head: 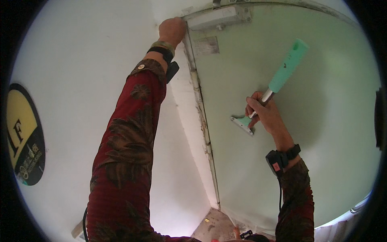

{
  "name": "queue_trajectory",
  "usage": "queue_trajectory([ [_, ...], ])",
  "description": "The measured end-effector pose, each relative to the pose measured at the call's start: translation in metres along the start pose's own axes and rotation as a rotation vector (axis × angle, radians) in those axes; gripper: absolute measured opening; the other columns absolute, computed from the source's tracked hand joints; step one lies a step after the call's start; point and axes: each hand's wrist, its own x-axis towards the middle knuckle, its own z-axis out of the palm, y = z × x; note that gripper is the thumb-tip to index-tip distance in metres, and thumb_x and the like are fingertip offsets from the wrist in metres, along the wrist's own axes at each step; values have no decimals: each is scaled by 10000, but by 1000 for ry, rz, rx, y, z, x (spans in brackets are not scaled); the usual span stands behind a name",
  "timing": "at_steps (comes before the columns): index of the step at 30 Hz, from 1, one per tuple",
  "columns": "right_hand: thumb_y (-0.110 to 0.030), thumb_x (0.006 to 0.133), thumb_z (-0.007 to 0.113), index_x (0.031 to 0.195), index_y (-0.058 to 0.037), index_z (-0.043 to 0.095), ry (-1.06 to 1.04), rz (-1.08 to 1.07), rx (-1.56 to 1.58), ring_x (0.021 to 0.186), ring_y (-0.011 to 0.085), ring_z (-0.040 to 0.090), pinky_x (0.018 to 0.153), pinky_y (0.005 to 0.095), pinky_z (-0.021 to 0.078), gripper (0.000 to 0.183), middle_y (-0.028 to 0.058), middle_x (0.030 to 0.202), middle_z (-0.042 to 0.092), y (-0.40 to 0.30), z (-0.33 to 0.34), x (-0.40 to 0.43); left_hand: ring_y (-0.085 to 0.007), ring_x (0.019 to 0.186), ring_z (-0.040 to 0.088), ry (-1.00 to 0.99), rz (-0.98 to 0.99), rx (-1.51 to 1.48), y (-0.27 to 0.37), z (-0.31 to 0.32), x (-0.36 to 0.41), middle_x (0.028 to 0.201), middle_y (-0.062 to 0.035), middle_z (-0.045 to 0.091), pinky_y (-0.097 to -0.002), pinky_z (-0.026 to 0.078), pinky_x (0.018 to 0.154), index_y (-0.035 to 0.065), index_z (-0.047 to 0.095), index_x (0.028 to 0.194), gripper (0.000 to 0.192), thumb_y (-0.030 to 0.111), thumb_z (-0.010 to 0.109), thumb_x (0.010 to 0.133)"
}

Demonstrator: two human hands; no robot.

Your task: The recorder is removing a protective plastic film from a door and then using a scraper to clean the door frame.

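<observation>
My right hand [261,110] grips the metal shaft of a scraper [287,66] with a mint-green handle. The handle points up and to the right, and the narrow blade head [242,124] points down to the left, in front of a pale green door [332,121]. I cannot tell whether the blade touches the door. Higher up, my left hand [172,30] is curled at the top corner of the door frame, beside a door closer [214,18]. Its fingers are hidden, so whether it holds anything does not show.
The stained, chipped door frame edge [199,103] runs down between the door and a white wall [75,75]. A small worn label [207,45] is stuck under the closer. On the wall hangs a round yellow-and-black sign [25,136]. Bare floor [211,227] shows below.
</observation>
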Motion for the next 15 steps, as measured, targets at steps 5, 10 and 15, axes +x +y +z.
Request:
queue_trajectory([
  [5, -219, 833, 529, 703, -70, 476, -13, -26, -22, 563, 73, 529, 380, 242, 490, 204, 3, 601, 499, 1, 0, -2, -333, 695, 610, 107, 102, -26, -17, 23, 8, 731, -161, 620, -395, 500, 632, 25, 613, 736, 132, 100, 505, 739],
  [10, -209, 834, 530, 710, -62, 481, -29, -44, 16, 565, 74, 531, 378, 240, 488, 199, 8, 595, 503, 3, 3, 0, -345, 709, 587, 228, 176, -88, -38, 41, -4, 746, -183, 599, -416, 480, 625, 4, 590, 737, 159, 125, 489, 759],
  [15, -210, 833, 534, 703, -55, 463, -13, -46, -12, 565, 71, 528, 376, 235, 489, 214, 12, 593, 505, 4, 0, -2, -359, 690, 565, -77, 287, -343, -30, 49, -73, 740, -201, 580, -432, 458, 624, -27, 570, 738, 233, 185, 492, 797],
])
